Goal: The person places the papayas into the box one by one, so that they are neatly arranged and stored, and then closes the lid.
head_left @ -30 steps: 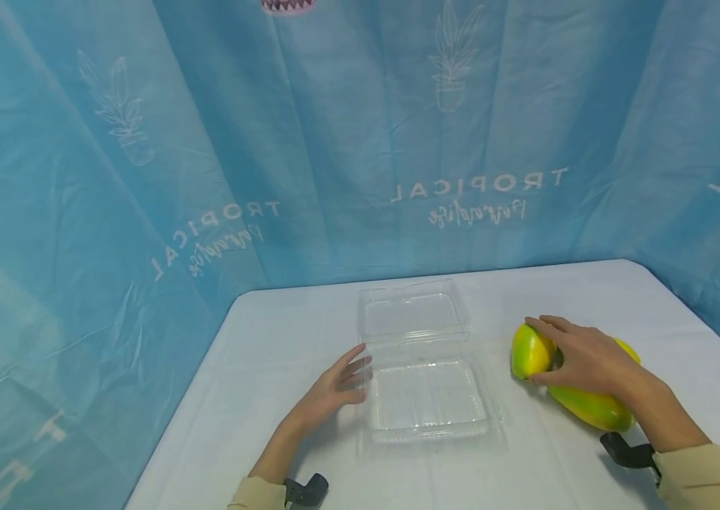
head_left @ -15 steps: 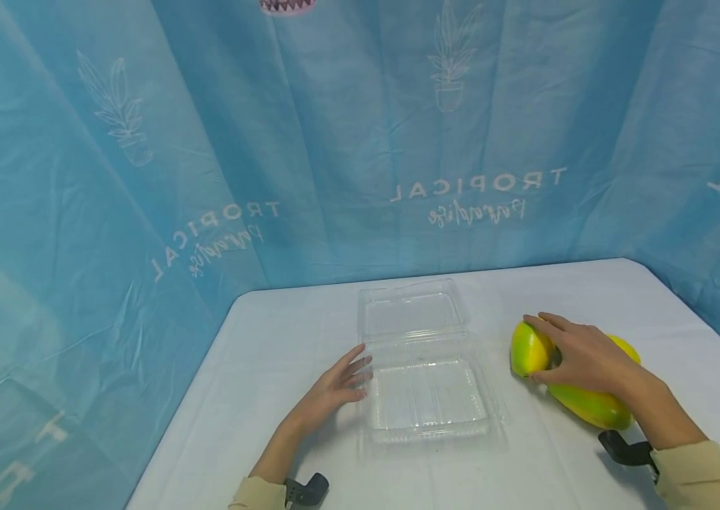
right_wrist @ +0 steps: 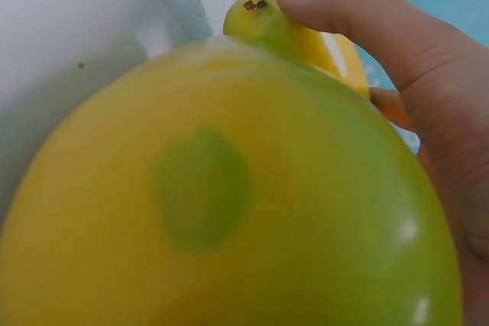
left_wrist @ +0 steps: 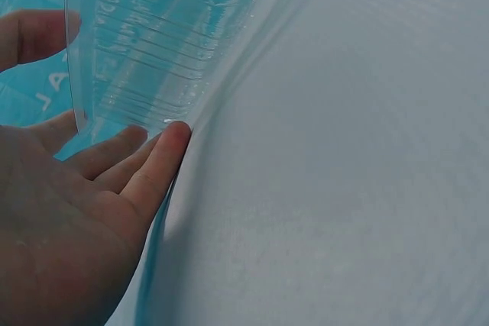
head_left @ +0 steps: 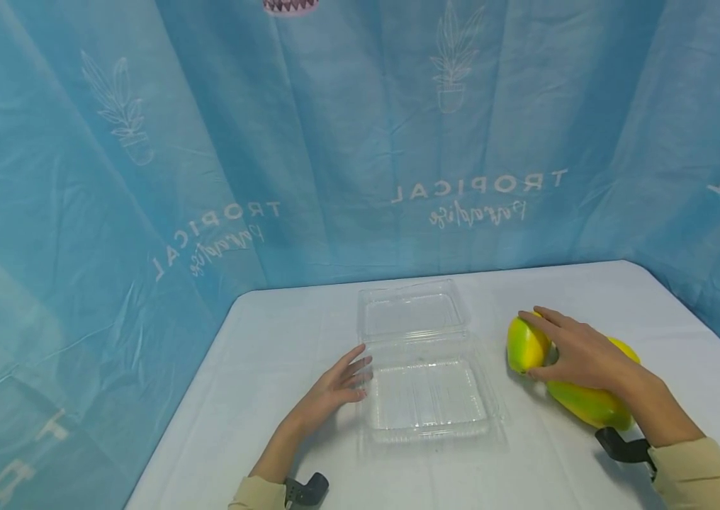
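Observation:
On the white table, my right hand [head_left: 586,360] grips a small yellow-green mango [head_left: 524,346] between thumb and fingertips. Larger yellow-green fruit [head_left: 592,407], papaya-like in shape, lies under the palm and wrist; the hand partly hides it. In the right wrist view this large fruit [right_wrist: 229,188] fills the front, and the thumb [right_wrist: 336,7] presses the mango [right_wrist: 263,24] behind it. My left hand [head_left: 334,388] has extended fingers at the left rim of a clear plastic clamshell container [head_left: 430,400]. In the left wrist view, fingertips [left_wrist: 177,133] meet the container's wall [left_wrist: 153,59].
The container's lid [head_left: 411,312] lies folded back toward the table's far edge. A blue printed curtain [head_left: 347,142] surrounds the back and sides of the white-covered table [head_left: 283,333]. Black camera mounts [head_left: 624,448] sit at both wrists.
My right hand has shifted slightly left and away from me with the mango, widening its gap from the larger fruit. The left hand and container stay where they were.

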Demonstrator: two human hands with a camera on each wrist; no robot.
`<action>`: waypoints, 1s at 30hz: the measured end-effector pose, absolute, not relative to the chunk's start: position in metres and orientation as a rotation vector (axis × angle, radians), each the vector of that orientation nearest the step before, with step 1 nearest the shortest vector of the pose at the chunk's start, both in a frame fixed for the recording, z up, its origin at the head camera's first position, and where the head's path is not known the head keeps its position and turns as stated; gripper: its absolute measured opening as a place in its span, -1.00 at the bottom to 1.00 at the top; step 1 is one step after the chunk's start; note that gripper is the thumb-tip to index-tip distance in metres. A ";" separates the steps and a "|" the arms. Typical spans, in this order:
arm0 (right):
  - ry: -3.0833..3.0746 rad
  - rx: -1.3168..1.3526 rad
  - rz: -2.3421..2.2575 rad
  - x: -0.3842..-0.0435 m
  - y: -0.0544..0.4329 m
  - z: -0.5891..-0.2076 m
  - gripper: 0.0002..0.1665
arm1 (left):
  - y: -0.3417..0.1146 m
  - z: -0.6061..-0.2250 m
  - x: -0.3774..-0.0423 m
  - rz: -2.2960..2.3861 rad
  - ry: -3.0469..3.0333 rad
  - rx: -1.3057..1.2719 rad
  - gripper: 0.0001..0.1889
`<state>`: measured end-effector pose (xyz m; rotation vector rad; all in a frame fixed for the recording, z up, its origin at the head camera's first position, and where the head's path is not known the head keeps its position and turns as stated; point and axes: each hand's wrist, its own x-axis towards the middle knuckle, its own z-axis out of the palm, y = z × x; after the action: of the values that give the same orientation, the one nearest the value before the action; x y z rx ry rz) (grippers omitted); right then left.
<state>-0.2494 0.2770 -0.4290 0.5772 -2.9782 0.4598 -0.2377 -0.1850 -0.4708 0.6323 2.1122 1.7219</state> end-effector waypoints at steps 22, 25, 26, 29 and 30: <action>-2.911 0.620 0.565 -0.242 0.262 -0.415 0.17 | -0.183 -0.473 -0.242 1.745 2.021 0.672 -0.25; -2.894 0.654 0.584 -0.243 0.259 -0.414 0.17 | -0.184 -0.472 -0.241 1.748 2.030 0.655 -0.25; -2.888 0.664 0.591 -0.244 0.258 -0.413 0.16 | -0.185 -0.472 -0.241 1.748 2.033 0.650 -0.24; -2.878 0.687 0.597 -0.245 0.253 -0.413 0.15 | -0.185 -0.471 -0.240 1.747 2.045 0.637 -0.24; -2.878 0.695 0.598 -0.246 0.252 -0.413 0.15 | -0.185 -0.471 -0.240 1.747 2.047 0.635 -0.24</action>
<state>-0.2457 0.2520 -0.4127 0.6948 -2.8778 0.5984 -0.2398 -0.1854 -0.4715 0.6347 2.0467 1.7474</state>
